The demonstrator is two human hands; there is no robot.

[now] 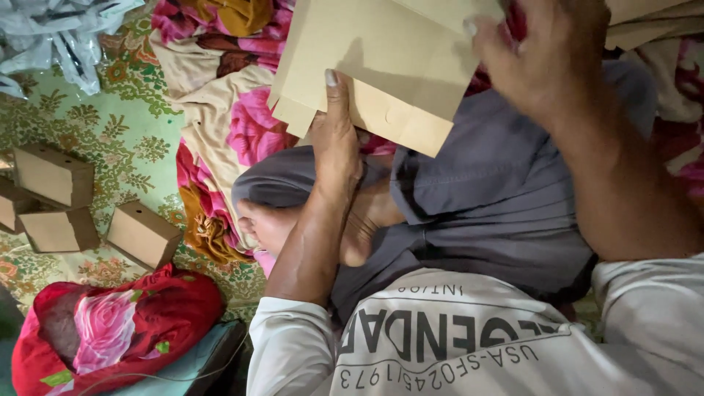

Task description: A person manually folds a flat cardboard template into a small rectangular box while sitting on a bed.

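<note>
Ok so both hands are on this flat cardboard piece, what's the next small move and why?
Probably fold the flap along its crease. The left hand pinches the lower edge of the flat cardboard blank with the thumb on top, the right hand presses its upper right side, and finished boxes already sit on the floor mat.

A green floor mat (110, 132) with a floral pattern covers the ground on the left. A flowered cloth (220, 103) in pink, cream and mustard lies rumpled over the mat's right edge. Crumpled clear plastic bags (59, 33) fill its top left corner. A red rose-print cushion (110, 330) sits at the bottom left corner. The light is soft and even.
</note>
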